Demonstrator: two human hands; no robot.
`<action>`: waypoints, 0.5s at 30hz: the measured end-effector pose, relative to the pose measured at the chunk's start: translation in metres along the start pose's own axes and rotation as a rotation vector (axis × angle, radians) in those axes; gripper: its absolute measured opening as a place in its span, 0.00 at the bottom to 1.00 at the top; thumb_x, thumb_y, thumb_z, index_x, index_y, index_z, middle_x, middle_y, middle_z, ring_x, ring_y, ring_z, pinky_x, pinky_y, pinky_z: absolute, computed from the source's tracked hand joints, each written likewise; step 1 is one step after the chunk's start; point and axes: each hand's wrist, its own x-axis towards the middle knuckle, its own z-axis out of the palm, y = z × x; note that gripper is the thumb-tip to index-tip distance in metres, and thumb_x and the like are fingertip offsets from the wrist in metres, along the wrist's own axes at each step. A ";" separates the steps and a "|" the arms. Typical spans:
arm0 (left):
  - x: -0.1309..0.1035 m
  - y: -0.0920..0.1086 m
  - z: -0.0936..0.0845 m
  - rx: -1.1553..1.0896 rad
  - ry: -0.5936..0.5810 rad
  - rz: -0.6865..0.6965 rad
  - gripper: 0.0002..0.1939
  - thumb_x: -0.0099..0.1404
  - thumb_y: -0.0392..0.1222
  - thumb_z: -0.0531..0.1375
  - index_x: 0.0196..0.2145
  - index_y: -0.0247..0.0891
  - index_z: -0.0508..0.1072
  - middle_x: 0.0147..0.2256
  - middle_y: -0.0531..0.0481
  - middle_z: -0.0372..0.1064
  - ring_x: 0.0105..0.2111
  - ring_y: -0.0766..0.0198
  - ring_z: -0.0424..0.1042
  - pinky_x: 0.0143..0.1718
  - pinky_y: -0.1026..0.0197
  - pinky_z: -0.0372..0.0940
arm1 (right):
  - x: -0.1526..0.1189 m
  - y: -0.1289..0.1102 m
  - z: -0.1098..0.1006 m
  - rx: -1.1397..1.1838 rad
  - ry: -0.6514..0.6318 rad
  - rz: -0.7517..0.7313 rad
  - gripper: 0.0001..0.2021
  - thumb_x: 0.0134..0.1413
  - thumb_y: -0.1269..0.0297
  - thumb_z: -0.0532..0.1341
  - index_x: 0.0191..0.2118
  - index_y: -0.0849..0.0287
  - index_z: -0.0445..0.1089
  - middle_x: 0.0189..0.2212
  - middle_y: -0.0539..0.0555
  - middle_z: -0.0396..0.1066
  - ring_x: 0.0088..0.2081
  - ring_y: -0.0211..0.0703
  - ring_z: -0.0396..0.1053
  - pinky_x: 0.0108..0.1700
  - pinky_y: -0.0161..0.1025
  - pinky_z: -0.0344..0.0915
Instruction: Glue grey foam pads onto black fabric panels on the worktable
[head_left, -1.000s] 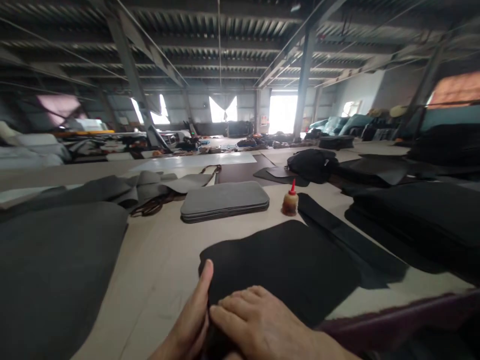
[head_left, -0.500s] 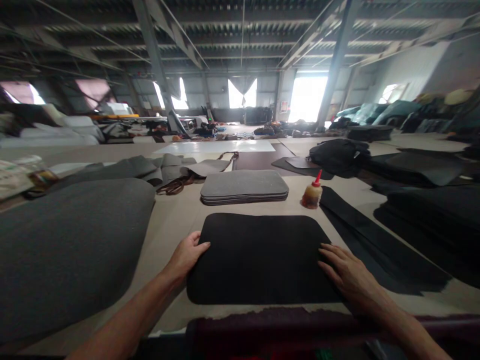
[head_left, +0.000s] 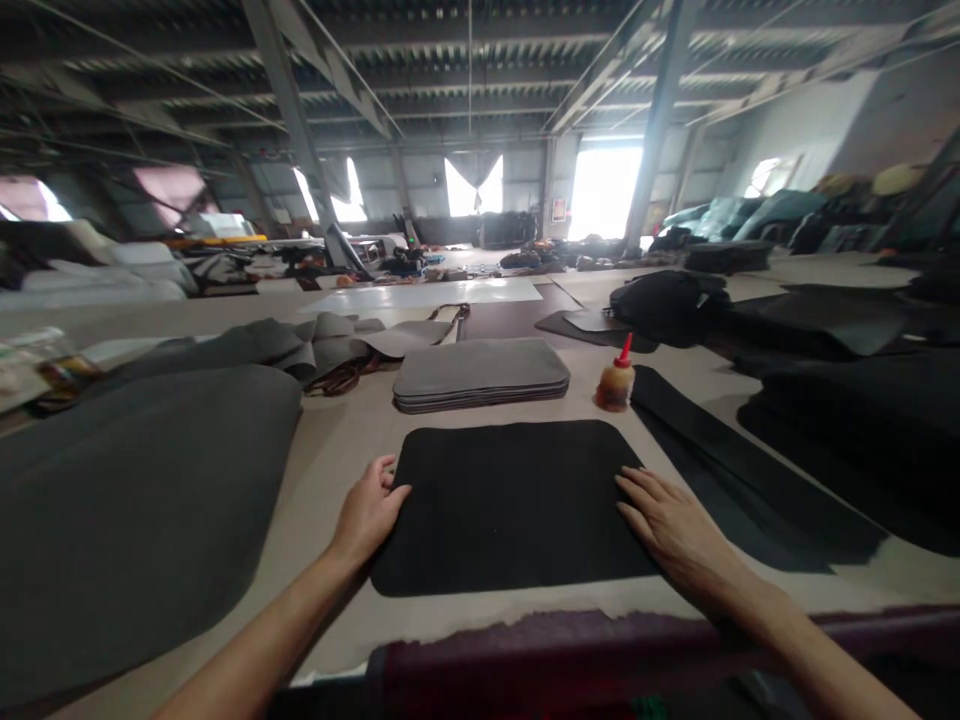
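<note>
A black rounded sheet (head_left: 510,510) lies flat on the pale table in front of me. At its left edge is my left hand (head_left: 371,510), thumb on top of the sheet and fingers apart along the side. My right hand (head_left: 664,515) rests over the right edge, palm down, its fingers spread on the surface. Just behind the sheet sits a stack of grey rounded pieces (head_left: 481,370). A glue bottle with a red nozzle (head_left: 616,380) stands upright to the right of that stack.
Large grey sheets (head_left: 142,510) cover the table's left side. Long black strips (head_left: 750,480) and a dark pile (head_left: 870,430) lie at the right. Crumpled grey material (head_left: 262,345) and a black bag-like item (head_left: 664,305) are farther back. Dark red material (head_left: 570,650) runs along the front edge.
The view has shifted slightly, moving most things a little left in the picture. The black sheet has turned slightly, its right side farther from me. Both hands stay at its edges.
</note>
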 end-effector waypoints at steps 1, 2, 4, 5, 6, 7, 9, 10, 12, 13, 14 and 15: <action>0.000 0.001 0.000 0.036 0.016 0.019 0.29 0.59 0.44 0.60 0.56 0.32 0.65 0.31 0.50 0.70 0.34 0.54 0.73 0.41 0.55 0.66 | 0.001 -0.001 0.001 0.005 0.005 0.008 0.23 0.69 0.59 0.47 0.60 0.63 0.68 0.62 0.63 0.63 0.64 0.57 0.58 0.65 0.59 0.59; -0.001 0.003 0.000 0.066 0.036 0.038 0.29 0.59 0.45 0.60 0.57 0.31 0.65 0.35 0.46 0.70 0.38 0.52 0.73 0.45 0.52 0.66 | 0.002 -0.002 0.001 0.015 0.009 0.013 0.23 0.69 0.60 0.47 0.59 0.64 0.69 0.61 0.64 0.64 0.64 0.57 0.58 0.65 0.59 0.59; -0.008 0.009 0.002 0.136 0.092 0.121 0.31 0.59 0.45 0.61 0.58 0.29 0.64 0.46 0.38 0.67 0.48 0.46 0.69 0.54 0.46 0.62 | 0.005 -0.001 -0.001 0.065 0.012 0.014 0.22 0.69 0.59 0.48 0.58 0.64 0.70 0.60 0.64 0.65 0.64 0.57 0.59 0.65 0.59 0.58; -0.015 0.015 0.005 0.170 0.118 0.191 0.31 0.59 0.46 0.61 0.58 0.30 0.64 0.51 0.36 0.64 0.53 0.45 0.66 0.58 0.44 0.59 | 0.007 0.001 -0.004 0.116 0.008 0.021 0.22 0.68 0.58 0.49 0.57 0.63 0.71 0.60 0.64 0.65 0.63 0.57 0.60 0.65 0.58 0.59; -0.024 0.021 0.009 0.199 0.128 0.274 0.29 0.60 0.46 0.61 0.57 0.32 0.64 0.55 0.36 0.62 0.56 0.44 0.63 0.61 0.43 0.57 | 0.010 0.005 -0.009 0.187 0.007 0.043 0.22 0.67 0.56 0.51 0.56 0.63 0.72 0.60 0.63 0.65 0.62 0.57 0.61 0.65 0.57 0.59; -0.035 0.028 0.014 0.223 0.112 0.369 0.26 0.62 0.46 0.61 0.57 0.35 0.66 0.56 0.37 0.61 0.58 0.45 0.61 0.62 0.42 0.56 | 0.015 0.010 -0.015 0.277 0.013 0.089 0.22 0.64 0.54 0.53 0.55 0.62 0.73 0.60 0.63 0.66 0.62 0.57 0.62 0.65 0.57 0.59; -0.057 0.045 0.027 0.250 -0.004 0.534 0.20 0.66 0.45 0.60 0.55 0.41 0.68 0.58 0.41 0.62 0.60 0.46 0.59 0.61 0.41 0.57 | 0.028 0.022 -0.031 0.529 0.053 0.299 0.22 0.58 0.52 0.60 0.51 0.60 0.75 0.58 0.62 0.68 0.59 0.59 0.64 0.66 0.55 0.58; -0.068 0.053 0.034 0.259 -0.087 0.591 0.19 0.66 0.45 0.60 0.54 0.43 0.69 0.59 0.42 0.62 0.62 0.46 0.57 0.61 0.40 0.57 | 0.036 0.030 -0.039 0.657 0.075 0.420 0.21 0.55 0.52 0.62 0.50 0.60 0.75 0.56 0.62 0.69 0.58 0.59 0.65 0.65 0.54 0.58; -0.084 0.068 0.047 0.287 -0.246 0.653 0.19 0.67 0.45 0.61 0.55 0.44 0.70 0.61 0.43 0.61 0.64 0.45 0.54 0.61 0.38 0.57 | 0.055 0.045 -0.050 0.854 0.114 0.636 0.20 0.54 0.55 0.63 0.49 0.60 0.74 0.51 0.62 0.72 0.54 0.58 0.69 0.62 0.53 0.63; -0.089 0.073 0.053 0.306 -0.305 0.661 0.20 0.67 0.47 0.61 0.56 0.44 0.69 0.62 0.43 0.60 0.64 0.45 0.54 0.62 0.38 0.57 | 0.065 0.053 -0.053 0.898 0.133 0.694 0.20 0.56 0.56 0.62 0.51 0.60 0.72 0.51 0.62 0.72 0.52 0.56 0.70 0.59 0.51 0.67; -0.092 0.077 0.058 0.328 -0.345 0.659 0.22 0.67 0.48 0.61 0.57 0.43 0.69 0.62 0.43 0.60 0.64 0.45 0.55 0.62 0.37 0.56 | 0.074 0.061 -0.053 0.929 0.158 0.740 0.20 0.57 0.57 0.60 0.53 0.60 0.70 0.53 0.62 0.71 0.52 0.54 0.71 0.55 0.48 0.70; -0.094 0.080 0.062 0.354 -0.372 0.656 0.23 0.68 0.50 0.60 0.58 0.42 0.68 0.63 0.43 0.60 0.64 0.45 0.55 0.63 0.37 0.56 | 0.083 0.068 -0.051 0.946 0.186 0.776 0.21 0.58 0.58 0.59 0.55 0.60 0.68 0.54 0.62 0.70 0.52 0.52 0.71 0.52 0.45 0.72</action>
